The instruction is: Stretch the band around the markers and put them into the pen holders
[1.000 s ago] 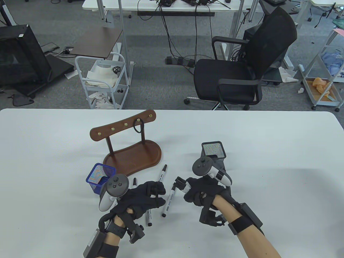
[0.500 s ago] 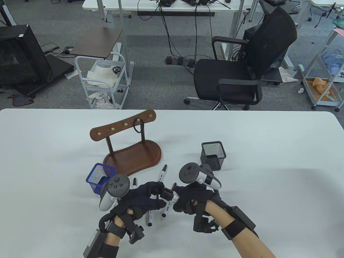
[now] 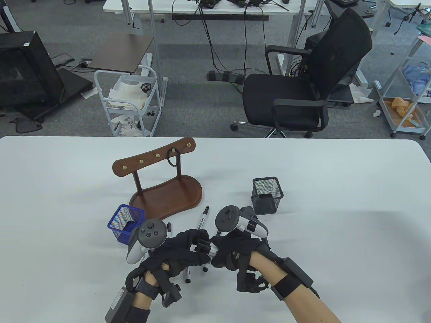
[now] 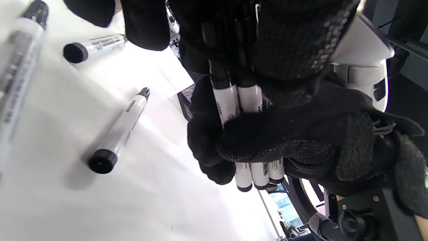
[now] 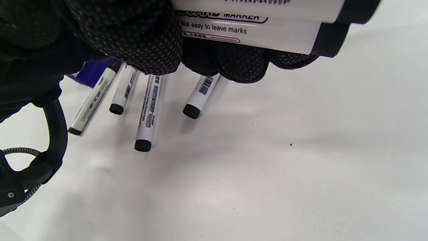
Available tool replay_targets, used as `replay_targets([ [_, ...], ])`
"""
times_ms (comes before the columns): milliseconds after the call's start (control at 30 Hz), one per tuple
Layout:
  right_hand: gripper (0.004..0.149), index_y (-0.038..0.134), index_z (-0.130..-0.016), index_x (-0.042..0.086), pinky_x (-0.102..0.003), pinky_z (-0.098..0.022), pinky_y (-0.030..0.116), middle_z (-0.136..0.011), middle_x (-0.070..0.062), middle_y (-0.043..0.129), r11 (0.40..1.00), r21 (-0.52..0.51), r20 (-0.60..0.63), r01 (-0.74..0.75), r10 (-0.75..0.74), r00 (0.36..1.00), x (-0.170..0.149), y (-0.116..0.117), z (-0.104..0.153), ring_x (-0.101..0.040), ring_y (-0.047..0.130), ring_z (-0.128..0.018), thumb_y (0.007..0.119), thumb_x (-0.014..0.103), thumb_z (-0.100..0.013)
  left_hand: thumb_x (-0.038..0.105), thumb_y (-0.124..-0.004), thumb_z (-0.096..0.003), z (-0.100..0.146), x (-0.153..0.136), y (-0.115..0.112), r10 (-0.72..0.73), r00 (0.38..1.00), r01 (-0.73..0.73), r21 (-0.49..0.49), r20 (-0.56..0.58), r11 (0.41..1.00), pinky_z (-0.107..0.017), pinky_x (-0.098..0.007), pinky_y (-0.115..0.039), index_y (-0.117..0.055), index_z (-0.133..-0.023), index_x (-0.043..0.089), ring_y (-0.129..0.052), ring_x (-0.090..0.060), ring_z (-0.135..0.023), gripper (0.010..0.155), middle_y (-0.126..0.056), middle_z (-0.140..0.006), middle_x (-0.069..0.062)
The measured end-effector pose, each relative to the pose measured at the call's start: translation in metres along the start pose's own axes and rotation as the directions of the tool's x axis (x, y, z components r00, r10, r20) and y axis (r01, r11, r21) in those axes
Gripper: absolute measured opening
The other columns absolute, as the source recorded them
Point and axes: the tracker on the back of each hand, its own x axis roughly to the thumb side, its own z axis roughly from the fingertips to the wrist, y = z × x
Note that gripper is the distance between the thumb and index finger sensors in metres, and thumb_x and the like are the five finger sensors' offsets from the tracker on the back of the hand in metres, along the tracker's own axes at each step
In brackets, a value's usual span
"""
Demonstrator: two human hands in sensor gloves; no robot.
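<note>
Right hand [image 3: 235, 250] and left hand [image 3: 183, 250]: meeting at table centre-front, both clenched round one marker bundle [image 4: 247, 100]; caps hidden under left fingers. Band: not discernible. Loose markers [image 5: 147, 110]: four beneath the hands, partly covered. Blue holder [image 3: 125, 223] at 10 o'clock, black holder [image 3: 267, 195] at 1 o'clock. Table [image 3: 336, 235] bare at 3 o'clock.

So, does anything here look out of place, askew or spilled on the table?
Nothing is damaged or spilled. Several loose markers lie scattered at different angles on the white table, not yet bundled. The blue pen holder seems to sit tilted, unlike the upright black pen holder. Both hands grip one marker bundle.
</note>
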Motion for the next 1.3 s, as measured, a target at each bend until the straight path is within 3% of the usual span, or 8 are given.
replay_targets([
  [200,0.045,0.067,-0.089,0.022,-0.052,-0.060,0.080,-0.083,-0.004,0.090,1.000,-0.001,-0.031,-0.031,0.031,0.999,0.004,0.004,-0.004,-0.029,0.096,-0.067,0.090,0.029,-0.051,0.040,-0.096,-0.0472,-0.001,0.001,-0.003,-0.070,0.997,0.070,-0.010,-0.017,0.997,-0.074,-0.073,-0.050,-0.059,-0.108,0.009,-0.060,-0.052,-0.107,0.078,-0.076,-0.111,-0.016],
  [467,0.044,0.067,-0.089,0.022,-0.053,-0.061,0.079,-0.083,-0.004,0.090,1.000,0.001,0.015,0.006,-0.006,1.000,0.006,0.002,-0.002,-0.029,0.095,-0.068,0.090,0.028,-0.051,0.044,-0.098,-0.0455,-0.002,-0.003,-0.002,-0.043,0.999,0.043,-0.015,-0.027,0.999,-0.074,-0.073,-0.051,-0.059,-0.108,0.010,-0.058,-0.053,-0.107,0.081,-0.075,-0.112,-0.015],
  [667,0.044,0.067,-0.089,0.025,-0.051,-0.064,0.078,-0.084,-0.002,0.089,0.990,0.021,0.150,0.136,-0.138,0.979,0.000,-0.003,0.002,-0.027,0.094,-0.069,0.090,0.029,-0.051,0.047,-0.098,-0.0450,0.000,-0.005,0.004,0.039,0.999,-0.039,-0.004,-0.008,0.999,-0.074,-0.073,-0.051,-0.059,-0.108,0.013,-0.059,-0.053,-0.107,0.081,-0.075,-0.112,-0.013],
  [900,0.045,0.066,-0.089,0.028,-0.050,-0.067,0.076,-0.086,0.001,0.088,0.984,0.016,0.260,0.179,-0.177,0.949,0.002,-0.003,0.006,-0.026,0.093,-0.072,0.089,0.029,-0.051,0.052,-0.097,-0.0445,-0.002,-0.013,0.003,0.137,0.991,-0.137,-0.035,-0.006,0.990,-0.074,-0.074,-0.051,-0.061,-0.108,0.013,-0.057,-0.054,-0.108,0.082,-0.075,-0.113,-0.014],
  [1067,0.046,0.062,-0.091,0.028,-0.050,-0.069,0.075,-0.088,0.001,0.086,0.987,-0.099,0.276,0.123,-0.092,0.957,0.011,-0.004,0.018,-0.025,0.091,-0.074,0.088,0.030,-0.052,0.058,-0.094,-0.0451,-0.005,-0.018,0.001,0.196,0.981,-0.196,-0.073,0.001,0.978,-0.074,-0.074,-0.050,-0.060,-0.109,0.013,-0.055,-0.056,-0.109,0.085,-0.074,-0.114,-0.015],
  [1100,0.047,0.062,-0.091,0.028,-0.049,-0.069,0.075,-0.088,0.002,0.085,0.984,-0.162,0.264,0.077,-0.032,0.964,0.016,-0.004,0.023,-0.025,0.091,-0.074,0.087,0.030,-0.052,0.059,-0.094,-0.0448,-0.006,-0.019,-0.001,0.224,0.975,-0.223,-0.082,-0.005,0.971,-0.074,-0.075,-0.049,-0.060,-0.109,0.012,-0.053,-0.056,-0.109,0.086,-0.073,-0.115,-0.016],
  [1233,0.049,0.059,-0.092,0.027,-0.048,-0.068,0.077,-0.087,0.003,0.085,0.922,-0.380,0.153,-0.072,0.140,0.978,0.028,-0.001,0.036,-0.023,0.093,-0.072,0.086,0.032,-0.052,0.061,-0.091,-0.0463,-0.008,-0.019,-0.005,0.256,0.967,-0.254,-0.111,0.001,0.961,-0.074,-0.075,-0.049,-0.056,-0.112,0.009,-0.051,-0.057,-0.110,0.090,-0.070,-0.117,-0.019],
  [1300,0.049,0.059,-0.092,0.027,-0.048,-0.067,0.078,-0.087,0.004,0.086,0.893,-0.439,0.110,-0.102,0.166,0.980,0.030,0.000,0.040,-0.023,0.093,-0.071,0.086,0.032,-0.052,0.060,-0.090,-0.0481,-0.009,-0.015,-0.006,0.253,0.967,-0.251,-0.111,0.007,0.962,-0.074,-0.075,-0.048,-0.054,-0.113,0.007,-0.051,-0.057,-0.110,0.091,-0.070,-0.117,-0.020],
])
